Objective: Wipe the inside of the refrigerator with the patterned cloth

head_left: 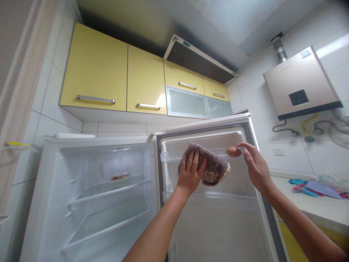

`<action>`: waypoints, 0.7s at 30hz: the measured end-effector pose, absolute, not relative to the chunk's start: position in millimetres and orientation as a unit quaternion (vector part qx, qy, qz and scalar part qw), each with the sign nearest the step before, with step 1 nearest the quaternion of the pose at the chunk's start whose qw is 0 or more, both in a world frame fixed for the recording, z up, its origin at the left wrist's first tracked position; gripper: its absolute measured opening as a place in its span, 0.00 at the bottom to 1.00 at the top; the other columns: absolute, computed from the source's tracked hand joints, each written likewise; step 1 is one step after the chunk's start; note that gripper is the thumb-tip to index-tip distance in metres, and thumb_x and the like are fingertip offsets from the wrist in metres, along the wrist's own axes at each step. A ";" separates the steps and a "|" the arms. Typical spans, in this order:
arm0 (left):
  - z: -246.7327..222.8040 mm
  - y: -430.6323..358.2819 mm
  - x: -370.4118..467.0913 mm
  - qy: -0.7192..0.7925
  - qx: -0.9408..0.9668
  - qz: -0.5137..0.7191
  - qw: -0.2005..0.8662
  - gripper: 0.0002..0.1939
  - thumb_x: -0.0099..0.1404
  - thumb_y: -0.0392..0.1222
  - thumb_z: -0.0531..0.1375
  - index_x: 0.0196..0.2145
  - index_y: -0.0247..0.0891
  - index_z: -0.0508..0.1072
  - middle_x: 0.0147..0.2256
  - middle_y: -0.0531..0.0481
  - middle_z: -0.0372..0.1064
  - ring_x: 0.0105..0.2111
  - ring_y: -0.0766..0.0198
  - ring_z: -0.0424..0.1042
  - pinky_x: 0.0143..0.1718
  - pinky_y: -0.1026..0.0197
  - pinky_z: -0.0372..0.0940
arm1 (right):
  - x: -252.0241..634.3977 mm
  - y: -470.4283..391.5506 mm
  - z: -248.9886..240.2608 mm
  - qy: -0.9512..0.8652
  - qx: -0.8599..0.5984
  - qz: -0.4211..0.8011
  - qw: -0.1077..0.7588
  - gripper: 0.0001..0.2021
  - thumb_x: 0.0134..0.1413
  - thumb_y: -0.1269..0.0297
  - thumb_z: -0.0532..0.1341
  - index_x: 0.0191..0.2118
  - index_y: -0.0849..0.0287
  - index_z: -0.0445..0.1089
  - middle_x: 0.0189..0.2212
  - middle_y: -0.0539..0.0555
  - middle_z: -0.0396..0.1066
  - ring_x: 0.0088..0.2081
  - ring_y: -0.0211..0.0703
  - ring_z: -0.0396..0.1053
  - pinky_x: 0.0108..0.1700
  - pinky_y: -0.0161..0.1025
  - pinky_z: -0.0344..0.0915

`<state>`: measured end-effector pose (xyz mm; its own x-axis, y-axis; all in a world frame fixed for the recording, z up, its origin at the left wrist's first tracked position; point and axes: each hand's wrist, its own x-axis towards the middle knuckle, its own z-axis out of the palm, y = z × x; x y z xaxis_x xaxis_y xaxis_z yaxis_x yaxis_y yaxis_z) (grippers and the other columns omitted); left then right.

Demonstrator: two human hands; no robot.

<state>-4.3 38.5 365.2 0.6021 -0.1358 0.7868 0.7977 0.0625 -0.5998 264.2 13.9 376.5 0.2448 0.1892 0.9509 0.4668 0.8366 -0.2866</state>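
Observation:
An open white fridge (49,171) stands in front of me, its door (253,142) swung to the right. My left hand (190,173) presses a brown patterned cloth (212,168) against the upper door shelf (167,157). My right hand (255,165) holds a brown egg (231,151) between the fingertips, just right of the cloth, at the level of the top door shelf.
Inside the fridge, glass shelves (109,185) carry one small wrapped item (119,177). Yellow wall cabinets (95,69) and a range hood (199,58) hang above. A water heater (300,83) is on the right wall; a counter (324,211) with coloured cloths (313,187) lies at right.

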 end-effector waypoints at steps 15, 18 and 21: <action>397.3 34.5 88.2 -0.219 -0.664 -0.331 0.634 0.28 0.71 0.42 0.52 0.67 0.52 0.57 0.68 0.46 0.58 0.68 0.50 0.56 0.65 0.37 0.58 | 297.3 19.9 381.8 -0.718 -0.261 -0.188 0.618 0.33 0.59 0.50 0.62 0.67 0.49 0.56 0.60 0.60 0.66 0.58 0.57 0.69 0.58 0.55 0.68; 403.6 30.1 87.8 -0.293 -0.658 -0.361 0.592 0.30 0.70 0.41 0.54 0.68 0.53 0.56 0.66 0.46 0.60 0.67 0.45 0.57 0.63 0.36 0.60 | 292.4 20.6 384.2 -0.708 -0.314 -0.304 0.554 0.32 0.60 0.52 0.60 0.68 0.50 0.56 0.60 0.64 0.63 0.53 0.59 0.71 0.51 0.56 0.73; 406.6 25.1 77.7 -0.350 -0.666 -0.391 0.529 0.35 0.65 0.45 0.59 0.68 0.50 0.55 0.65 0.42 0.59 0.64 0.42 0.59 0.63 0.37 0.60 | 283.4 17.4 385.6 -0.677 -0.351 -0.379 0.524 0.29 0.59 0.54 0.61 0.65 0.52 0.60 0.57 0.66 0.65 0.53 0.64 0.71 0.49 0.59 0.73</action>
<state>77.7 25.1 406.6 0.4484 0.0523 0.8923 0.8810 -0.1942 -0.4314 283.4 17.4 385.6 -0.2051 0.0780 0.9756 0.8724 0.4664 0.1461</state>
